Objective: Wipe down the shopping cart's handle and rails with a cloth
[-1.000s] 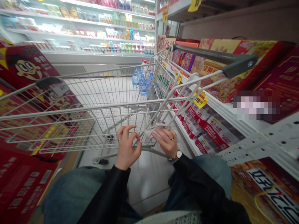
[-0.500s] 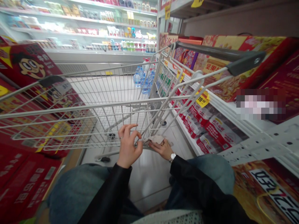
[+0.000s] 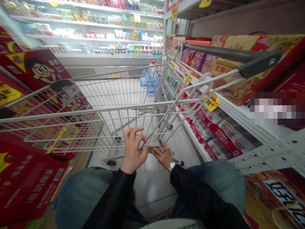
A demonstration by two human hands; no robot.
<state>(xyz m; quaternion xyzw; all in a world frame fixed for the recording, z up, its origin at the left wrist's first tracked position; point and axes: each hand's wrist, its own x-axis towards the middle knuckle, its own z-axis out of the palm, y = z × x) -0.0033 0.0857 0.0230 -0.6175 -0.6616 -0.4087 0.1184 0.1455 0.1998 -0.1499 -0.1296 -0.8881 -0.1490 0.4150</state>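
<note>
The left hand (image 3: 133, 152) hovers half-curled just beside the thin wires of a white-coated shopping cart (image 3: 95, 110), its grip open, with the fingertips apart and nothing visible between them. The right hand (image 3: 162, 156) makes a closed grip on a crumpled, soft white tissue (image 3: 153, 145), pressing the papery wad against the cart's lower wires, where several rods converge. A dark plastic handle (image 3: 238, 55) caps the cart's tubular frame at the upper right. A metal wristwatch (image 3: 171, 166) sits on the right wrist, just past the cuff of a smooth black sleeve (image 3: 114, 197). Beyond the wire mesh stand clear plastic water bottles (image 3: 149, 79). Glossy printed red cartons (image 3: 228, 73) fill the shelves alongside, and a brightly lit refrigerated case (image 3: 95, 59) lines the far side of the aisle.
</note>
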